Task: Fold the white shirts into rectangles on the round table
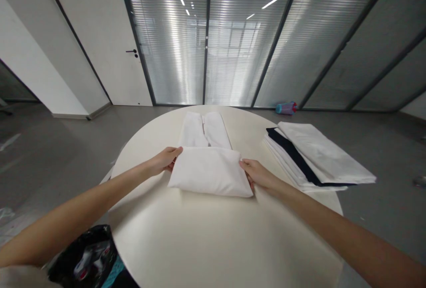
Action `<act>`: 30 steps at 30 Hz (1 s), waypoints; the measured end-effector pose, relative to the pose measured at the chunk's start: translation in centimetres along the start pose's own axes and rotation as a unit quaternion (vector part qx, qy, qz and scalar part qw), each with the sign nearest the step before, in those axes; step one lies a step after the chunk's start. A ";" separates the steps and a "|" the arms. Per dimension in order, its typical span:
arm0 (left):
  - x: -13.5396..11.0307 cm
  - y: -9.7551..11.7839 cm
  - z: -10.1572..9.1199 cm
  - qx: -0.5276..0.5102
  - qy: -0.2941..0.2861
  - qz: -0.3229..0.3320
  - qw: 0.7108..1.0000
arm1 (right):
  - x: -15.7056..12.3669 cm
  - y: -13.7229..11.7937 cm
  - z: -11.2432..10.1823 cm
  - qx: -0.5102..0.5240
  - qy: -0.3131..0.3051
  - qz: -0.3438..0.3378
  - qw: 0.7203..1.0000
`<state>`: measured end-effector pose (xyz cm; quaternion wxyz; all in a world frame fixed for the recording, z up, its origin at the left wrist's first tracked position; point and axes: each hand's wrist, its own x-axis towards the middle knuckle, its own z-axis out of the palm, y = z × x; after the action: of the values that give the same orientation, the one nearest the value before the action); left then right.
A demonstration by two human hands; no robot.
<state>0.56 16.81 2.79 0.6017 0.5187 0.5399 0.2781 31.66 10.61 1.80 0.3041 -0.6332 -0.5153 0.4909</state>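
A partly folded white garment [213, 170] lies on the round white table [213, 239]. Its near part is doubled over into a flat panel, while two strips of the same cloth reach toward the far edge with a narrow gap between them. My left hand [166, 158] pinches the panel's left far corner, thumb on top and fingers beneath. On the opposite side my right hand [254, 171] grips the right edge in the same way, its fingers partly hidden under the cloth.
On the table's right sits a stack of folded white and dark navy cloth [319, 155], overhanging the edge. A black-lined bin [89, 257] stands on the floor at lower left. A blue and red object [286, 108] lies by the glass wall [233, 57].
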 end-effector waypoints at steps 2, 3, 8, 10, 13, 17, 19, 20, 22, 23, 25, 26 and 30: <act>1.1 -0.8 0.1 -0.007 -0.007 -0.001 1.000 | 0.4 0.6 0.1 0.045 0.019 -0.005 0.999; 0.7 -1.4 0.0 -0.003 -0.006 0.028 1.000 | -0.1 1.0 0.0 0.056 0.028 -0.038 0.997; -6.7 -5.9 -1.4 0.176 0.038 0.350 0.919 | -7.6 4.3 -0.8 -0.156 0.026 -0.340 0.927; -10.0 -7.3 -1.9 0.293 -0.063 0.536 0.789 | -10.4 5.5 -0.7 -0.286 -0.028 -0.484 0.826; -12.8 -8.1 -2.0 0.439 -0.196 0.616 0.624 | -12.0 6.3 -0.4 -0.393 -0.052 -0.563 0.725; -12.4 -7.3 -1.4 0.524 -0.201 0.538 0.629 | -10.3 5.9 -0.9 -0.454 -0.041 -0.552 0.698; -11.6 -6.9 -1.1 0.540 -0.204 0.504 0.642 | -9.0 5.6 -1.4 -0.469 -0.053 -0.549 0.690; -11.2 -6.8 -1.0 0.548 -0.206 0.488 0.648 | -8.4 5.5 -1.7 -0.474 -0.057 -0.545 0.689; -10.6 -6.6 -0.9 0.564 -0.206 0.461 0.654 | -7.6 5.4 -2.0 -0.482 -0.069 -0.535 0.690; -10.4 -6.6 -0.9 0.570 -0.209 0.451 0.654 | -7.4 5.4 -2.0 -0.484 -0.077 -0.531 0.691; -10.1 -6.6 -1.1 0.572 -0.221 0.443 0.654 | -7.2 5.5 -2.1 -0.484 -0.098 -0.521 0.696; -10.0 -6.6 -1.2 0.566 -0.229 0.442 0.656 | -7.2 5.6 -2.1 -0.479 -0.108 -0.517 0.701; -10.1 -6.0 -1.4 0.496 -0.264 0.419 0.713 | -7.0 5.5 -1.8 -0.400 -0.137 -0.490 0.762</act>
<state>-4.74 6.36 1.02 0.1980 0.9681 0.1464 0.0457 35.39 2.56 -0.36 0.1486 -0.2843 -0.9412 0.1062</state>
